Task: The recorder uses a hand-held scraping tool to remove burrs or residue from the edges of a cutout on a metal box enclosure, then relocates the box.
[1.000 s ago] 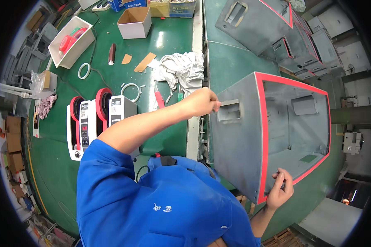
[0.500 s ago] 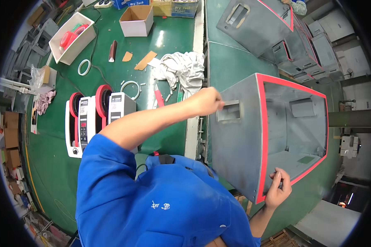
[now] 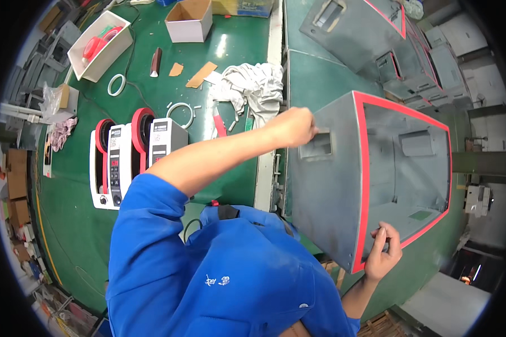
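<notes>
As a worker's bare left hand [image 3: 293,128] shifts rightward along the upper edge of a rectangular cutout [image 3: 319,147], its fingers are bunched closed; from here I cannot tell whether they pinch anything. The gray metal box [image 3: 327,196] stands to the worker's right, a red strip [image 3: 362,180] bordering its open face. The right hand [image 3: 383,255], loosely curled, waits near the lower border. The shift suggests edge work advancing.

Bright light glares off the green tabletop [image 3: 221,48], and fisheye distortion curves the periphery.
</notes>
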A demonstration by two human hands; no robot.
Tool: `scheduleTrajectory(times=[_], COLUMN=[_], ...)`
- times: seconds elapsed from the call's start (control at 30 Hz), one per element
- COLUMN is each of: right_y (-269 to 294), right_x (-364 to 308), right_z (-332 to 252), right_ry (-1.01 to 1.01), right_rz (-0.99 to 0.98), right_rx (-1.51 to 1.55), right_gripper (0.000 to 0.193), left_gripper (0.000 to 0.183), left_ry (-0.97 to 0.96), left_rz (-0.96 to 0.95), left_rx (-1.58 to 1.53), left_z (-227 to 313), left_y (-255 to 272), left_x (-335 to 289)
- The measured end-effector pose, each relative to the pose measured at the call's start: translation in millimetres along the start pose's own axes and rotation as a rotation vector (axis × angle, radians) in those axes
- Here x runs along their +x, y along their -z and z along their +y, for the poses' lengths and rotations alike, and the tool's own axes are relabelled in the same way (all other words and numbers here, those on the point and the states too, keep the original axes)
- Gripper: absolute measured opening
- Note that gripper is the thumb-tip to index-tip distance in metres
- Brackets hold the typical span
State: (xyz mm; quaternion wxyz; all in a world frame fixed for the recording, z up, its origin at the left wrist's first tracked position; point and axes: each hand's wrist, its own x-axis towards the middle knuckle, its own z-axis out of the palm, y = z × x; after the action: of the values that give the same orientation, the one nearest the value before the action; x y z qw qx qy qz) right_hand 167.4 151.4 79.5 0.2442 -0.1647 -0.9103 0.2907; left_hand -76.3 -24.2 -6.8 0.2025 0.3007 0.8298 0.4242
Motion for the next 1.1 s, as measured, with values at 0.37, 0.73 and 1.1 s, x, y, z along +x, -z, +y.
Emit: scheduleTrajectory(times=[0.37, 0.73, 1.1], right_y=[0, 0, 3], right_x=[-10, -14, -14], right_z=[8, 8, 17], right_ry=[0.012, -0.011, 0.003], right_rz=[0.016, -0.018, -0.167], right_rx=[-0.012, -0.033, -0.046], right_gripper=[0.012, 0.015, 0.02], left_gripper=[0.016, 0.012, 0.009], left_ry=[0.27, 0.251, 0.106], left_rz=[0.185, 0.112, 0.329], left_rx=[-1.068, -1.971, -1.821], left_z=[19, 13, 18], left_y=[-7, -85, -85], left_x=[-45, -6, -25])
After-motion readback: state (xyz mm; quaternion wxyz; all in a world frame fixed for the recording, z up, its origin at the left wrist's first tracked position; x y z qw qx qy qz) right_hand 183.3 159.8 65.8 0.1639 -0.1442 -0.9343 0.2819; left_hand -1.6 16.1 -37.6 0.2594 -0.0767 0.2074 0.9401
